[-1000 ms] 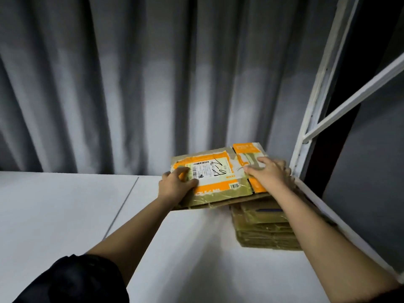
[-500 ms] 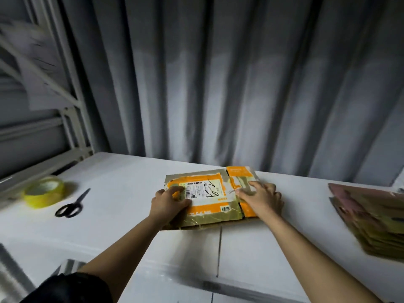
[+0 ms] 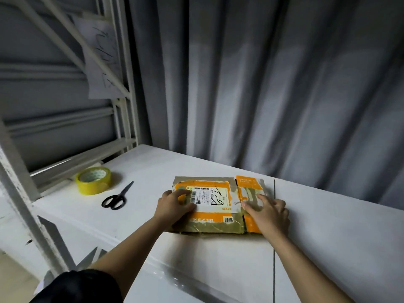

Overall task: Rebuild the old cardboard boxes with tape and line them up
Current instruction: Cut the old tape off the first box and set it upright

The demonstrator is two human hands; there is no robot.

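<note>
A flattened cardboard box (image 3: 218, 224) with orange print, a white shipping label and old brown tape lies on the white table (image 3: 328, 226) in front of me. My left hand (image 3: 172, 208) holds its left edge, with the thumb and a finger lying on the label. At the box's right end my right hand (image 3: 269, 213) presses down with straight, spread fingers. A roll of yellow tape (image 3: 93, 180) sits to the left near the table's back edge. Black scissors (image 3: 115, 197) lie between the roll and the box.
A white metal rack (image 3: 122, 106) stands along the table's left side, with a paper sheet (image 3: 102, 62) hanging on it. A grey curtain (image 3: 262, 84) hangs behind the table. A seam (image 3: 274, 259) in the tabletop runs just right of the box.
Both hands carried the flat box left from the stack of boxes and brought it down onto the table. The view swung left; the stack has left the view and the tape and scissors appeared.
</note>
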